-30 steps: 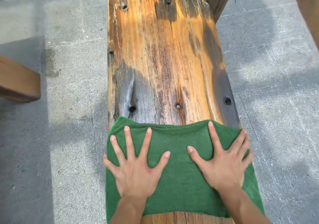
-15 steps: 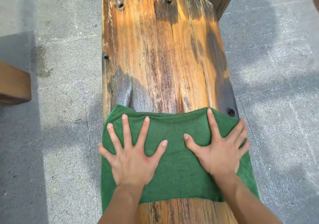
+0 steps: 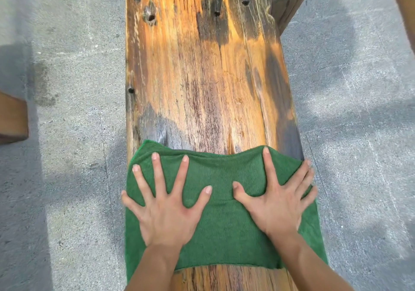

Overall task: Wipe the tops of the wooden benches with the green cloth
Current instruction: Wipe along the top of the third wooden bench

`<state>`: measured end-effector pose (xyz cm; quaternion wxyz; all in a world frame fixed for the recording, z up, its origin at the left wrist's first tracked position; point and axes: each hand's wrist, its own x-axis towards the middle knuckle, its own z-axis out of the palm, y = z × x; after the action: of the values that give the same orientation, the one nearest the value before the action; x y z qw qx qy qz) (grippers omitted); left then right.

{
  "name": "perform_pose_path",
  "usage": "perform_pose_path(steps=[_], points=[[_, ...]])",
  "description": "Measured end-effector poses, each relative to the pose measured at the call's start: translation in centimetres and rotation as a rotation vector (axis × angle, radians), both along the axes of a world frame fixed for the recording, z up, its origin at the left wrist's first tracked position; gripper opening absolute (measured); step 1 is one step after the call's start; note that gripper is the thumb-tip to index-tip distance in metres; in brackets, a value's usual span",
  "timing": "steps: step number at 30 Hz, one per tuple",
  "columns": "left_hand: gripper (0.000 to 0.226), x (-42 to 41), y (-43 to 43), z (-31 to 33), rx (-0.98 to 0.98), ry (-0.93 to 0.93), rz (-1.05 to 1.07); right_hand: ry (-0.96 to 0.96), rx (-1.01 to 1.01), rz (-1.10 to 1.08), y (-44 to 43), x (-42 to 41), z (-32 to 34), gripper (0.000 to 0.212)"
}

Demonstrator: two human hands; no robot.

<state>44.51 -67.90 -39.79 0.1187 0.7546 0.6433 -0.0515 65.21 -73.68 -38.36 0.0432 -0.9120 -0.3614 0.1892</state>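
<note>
Lying flat across the tabletop [image 3: 202, 77], the green cloth [image 3: 224, 223] spans its width under my left hand [image 3: 167, 214] and right hand [image 3: 277, 207], fingers [image 3: 157, 174] splayed and pressing, gripping nothing; I judge the unwiped plank runs lengthwise beyond the cloth's far edge.

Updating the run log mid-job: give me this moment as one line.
step: wiping bench top | left hand: flat on cloth, fingers spread | right hand: flat on cloth | bench: far part uncovered

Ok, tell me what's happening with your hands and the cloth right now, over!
Left hand and right hand flat, fingers spread, on green cloth. Cloth draped across wooden bench. Bench top ahead bare, nothing in the way.
</note>
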Motion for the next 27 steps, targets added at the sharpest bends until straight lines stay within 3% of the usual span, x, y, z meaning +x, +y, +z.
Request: perform_pose_path(steps=[15, 27], points=[[0.086, 1.5, 4.2, 0.0, -0.004, -0.014, 0.010, -0.050, 0.038, 0.102, 3.0, 1.1, -1.0, 0.116], [0.086, 2.5, 7.2, 0.1, 0.002, -0.018, 0.010, -0.046, 0.018, 0.076, 4.6, 1.6, -1.0, 0.101]])
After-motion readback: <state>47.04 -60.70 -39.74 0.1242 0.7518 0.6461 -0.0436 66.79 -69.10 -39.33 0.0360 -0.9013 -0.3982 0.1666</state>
